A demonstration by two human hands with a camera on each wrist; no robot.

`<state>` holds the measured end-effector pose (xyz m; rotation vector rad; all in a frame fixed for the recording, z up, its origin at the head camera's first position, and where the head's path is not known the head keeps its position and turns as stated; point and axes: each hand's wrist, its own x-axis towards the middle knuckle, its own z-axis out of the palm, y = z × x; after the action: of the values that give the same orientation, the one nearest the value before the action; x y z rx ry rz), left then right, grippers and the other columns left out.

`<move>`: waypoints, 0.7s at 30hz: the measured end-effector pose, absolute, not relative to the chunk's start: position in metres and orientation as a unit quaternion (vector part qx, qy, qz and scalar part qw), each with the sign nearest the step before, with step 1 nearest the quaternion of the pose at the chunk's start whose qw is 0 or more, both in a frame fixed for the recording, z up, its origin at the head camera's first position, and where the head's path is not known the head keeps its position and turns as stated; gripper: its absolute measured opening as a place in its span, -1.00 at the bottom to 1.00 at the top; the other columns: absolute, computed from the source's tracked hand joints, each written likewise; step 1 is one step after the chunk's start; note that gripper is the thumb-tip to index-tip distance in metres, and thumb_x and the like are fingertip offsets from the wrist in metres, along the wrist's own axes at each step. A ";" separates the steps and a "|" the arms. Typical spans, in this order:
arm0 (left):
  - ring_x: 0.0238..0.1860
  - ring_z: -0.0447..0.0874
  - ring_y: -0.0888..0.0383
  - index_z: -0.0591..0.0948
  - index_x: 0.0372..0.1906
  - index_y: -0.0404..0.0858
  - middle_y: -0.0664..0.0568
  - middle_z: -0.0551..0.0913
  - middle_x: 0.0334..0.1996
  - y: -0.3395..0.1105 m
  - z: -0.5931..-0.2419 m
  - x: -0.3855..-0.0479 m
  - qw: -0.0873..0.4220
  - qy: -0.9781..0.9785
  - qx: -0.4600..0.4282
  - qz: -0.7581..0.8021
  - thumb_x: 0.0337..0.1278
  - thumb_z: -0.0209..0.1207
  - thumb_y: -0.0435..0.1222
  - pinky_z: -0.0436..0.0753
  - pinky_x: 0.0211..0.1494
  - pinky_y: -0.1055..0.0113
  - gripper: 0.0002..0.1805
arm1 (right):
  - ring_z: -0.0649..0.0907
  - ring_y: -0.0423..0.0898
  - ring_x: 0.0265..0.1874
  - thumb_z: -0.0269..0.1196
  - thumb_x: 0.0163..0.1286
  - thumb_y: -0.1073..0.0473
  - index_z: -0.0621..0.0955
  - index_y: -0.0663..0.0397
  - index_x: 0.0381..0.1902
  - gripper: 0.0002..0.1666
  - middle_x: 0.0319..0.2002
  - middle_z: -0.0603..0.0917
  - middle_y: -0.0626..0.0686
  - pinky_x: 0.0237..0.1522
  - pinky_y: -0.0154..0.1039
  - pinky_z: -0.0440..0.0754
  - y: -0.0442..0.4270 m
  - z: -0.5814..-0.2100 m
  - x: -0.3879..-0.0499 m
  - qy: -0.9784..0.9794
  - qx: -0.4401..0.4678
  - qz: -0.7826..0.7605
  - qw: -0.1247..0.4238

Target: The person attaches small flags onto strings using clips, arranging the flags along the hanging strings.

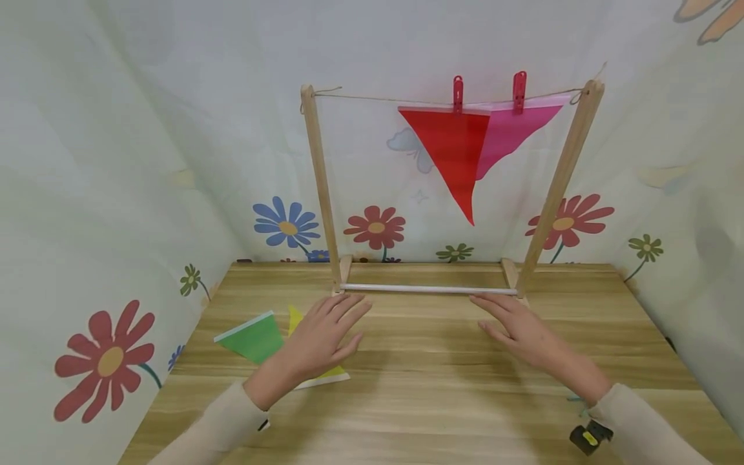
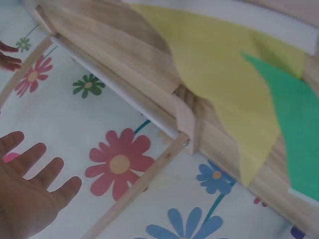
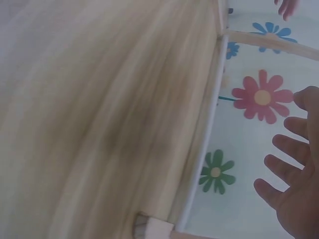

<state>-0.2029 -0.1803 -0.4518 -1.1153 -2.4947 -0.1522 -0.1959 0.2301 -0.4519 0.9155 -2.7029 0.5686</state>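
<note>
Both hands hover above the table with nothing in them. My left hand (image 1: 322, 332), fingers extended, is over a yellow pennant (image 1: 295, 318) and partly covers it; a green pennant (image 1: 252, 339) lies just left. In the left wrist view, the green pennant (image 2: 299, 129) overlaps the yellow pennant (image 2: 219, 64). My right hand (image 1: 523, 329) has its fingers spread near the right end of a white rod (image 1: 424, 289). A red pennant (image 1: 444, 148) and a pink pennant (image 1: 511, 135) hang overlapping from a string (image 1: 372, 98), each under a red clip (image 1: 458, 93).
The string runs between a left wooden post (image 1: 322, 187) and a right wooden post (image 1: 558, 187), joined low by the rod. A flower-patterned curtain (image 1: 261, 148) surrounds the wooden table (image 1: 418, 400). A small black object with yellow (image 1: 588, 439) shows beside the right sleeve.
</note>
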 end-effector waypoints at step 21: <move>0.18 0.55 -0.09 0.58 0.24 -0.18 -0.04 0.59 0.19 -0.227 -0.495 -0.180 0.133 -0.925 -0.354 -0.028 0.33 0.21 -0.07 0.56 0.23 -0.07 -0.53 | 0.55 0.26 0.23 0.35 0.37 0.27 0.53 0.24 0.32 -0.43 0.26 0.56 0.28 0.16 0.26 0.55 0.241 -0.484 -0.187 -0.921 0.312 0.190 0.135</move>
<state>-0.1798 -0.2270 -0.4950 -1.0275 -2.6831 -0.0798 -0.1866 0.2408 -0.4841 0.9038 -2.6681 0.5508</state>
